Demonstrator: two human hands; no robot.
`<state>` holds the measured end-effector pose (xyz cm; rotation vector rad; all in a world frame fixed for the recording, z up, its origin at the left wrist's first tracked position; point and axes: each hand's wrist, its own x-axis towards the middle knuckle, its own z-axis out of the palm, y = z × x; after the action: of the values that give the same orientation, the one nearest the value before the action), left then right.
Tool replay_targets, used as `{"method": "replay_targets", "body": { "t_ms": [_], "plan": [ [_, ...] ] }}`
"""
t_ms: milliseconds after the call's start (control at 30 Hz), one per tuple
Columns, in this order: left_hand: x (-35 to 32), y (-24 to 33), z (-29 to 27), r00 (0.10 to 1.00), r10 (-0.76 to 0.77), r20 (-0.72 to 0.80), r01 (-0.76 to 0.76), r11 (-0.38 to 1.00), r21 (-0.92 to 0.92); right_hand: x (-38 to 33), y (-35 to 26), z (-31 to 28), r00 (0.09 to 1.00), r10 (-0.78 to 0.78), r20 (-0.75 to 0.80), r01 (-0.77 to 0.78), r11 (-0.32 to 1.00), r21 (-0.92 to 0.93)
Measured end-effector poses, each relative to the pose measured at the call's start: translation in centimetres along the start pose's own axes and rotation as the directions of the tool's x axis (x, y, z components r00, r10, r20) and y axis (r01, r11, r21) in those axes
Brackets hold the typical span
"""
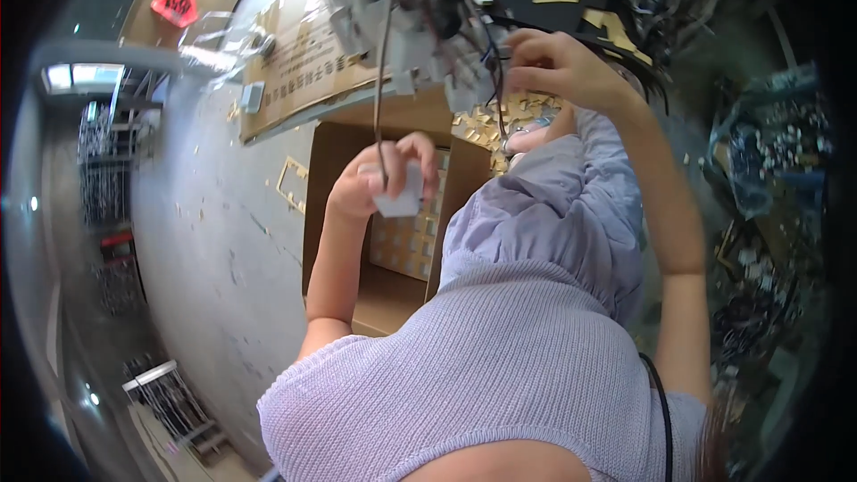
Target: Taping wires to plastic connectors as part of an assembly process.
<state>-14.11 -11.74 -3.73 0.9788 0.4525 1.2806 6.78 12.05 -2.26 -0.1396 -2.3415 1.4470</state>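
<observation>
Both hands raised over an open brown cardboard box [393, 290], each engaged with small wired parts.

Left hand [379, 180]: fingers closed around a small white rectangular plastic block [399, 199] with a thin dark wire [382, 80] running up from it, held above the box. Right hand [562, 62]: fingertips pinched on thin dark wires at a hanging cluster of grey-white wired blocks [411, 22], upper centre. Flat tan cardboard pieces [500, 120] lie scattered just beyond the box.
</observation>
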Motion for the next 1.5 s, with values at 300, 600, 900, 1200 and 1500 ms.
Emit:
{"method": "replay_targets", "body": {
  "t_ms": [300, 600, 900, 1200, 1500],
  "plan": [
    [2.0, 1.5, 1.7, 0.865, -0.065, -0.498, 0.254, 0.912, 0.321, -5.2, -1.3, -1.9, 0.952, 0.303, 0.035, -0.287, 0.848, 0.445],
    [6.8, -3.2, 7.0, 0.896, 0.072, -0.438, 0.093, 0.935, 0.343, -5.8, -4.5, 0.5, 0.966, 0.216, 0.143, -0.259, 0.803, 0.537],
    [4.6, 0.6, 9.1, 0.876, -0.019, -0.481, 0.042, 0.998, 0.037, -9.3, 1.2, -1.5, 0.848, 0.443, -0.291, 0.1, 0.405, 0.909],
    [3.0, 1.4, 7.5, 0.719, 0.17, -0.674, -0.101, 0.985, 0.141, -11.1, 3.8, -0.8, 0.804, 0.572, -0.162, 0.081, 0.164, 0.983],
    [1.6, 0.4, 4.7, 0.957, 0.0, -0.289, -0.027, 0.995, -0.091, -12.4, 6.4, -0.4, 0.798, 0.593, -0.104, 0.059, 0.096, 0.994]
  ]
}}
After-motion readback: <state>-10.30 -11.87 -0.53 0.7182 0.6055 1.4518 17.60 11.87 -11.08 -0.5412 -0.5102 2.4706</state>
